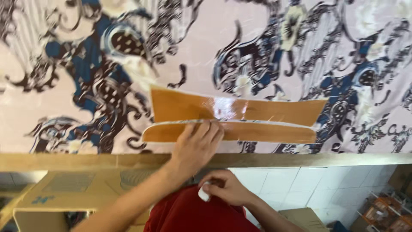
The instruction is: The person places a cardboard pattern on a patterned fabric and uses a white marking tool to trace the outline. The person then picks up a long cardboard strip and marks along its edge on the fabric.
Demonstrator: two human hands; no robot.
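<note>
Two glossy brown pattern pieces lie on a batik cloth (206,51) printed with blue, dark brown and cream swirls. The upper piece (180,105) is wider at its ends; the lower piece (266,132) is a long curved strip with white edges. My left hand (195,144) presses flat on the lower strip, fingers reaching to the gap between the pieces. My right hand (225,187) is below the table edge, over my red garment (193,215), closed around a small white lump (204,194) that looks like chalk.
The table's wooden front edge (322,160) runs across the view. Below it are a cardboard box (64,189) at the left, a white tiled floor (300,184), and crates with orange items (386,212) at the lower right.
</note>
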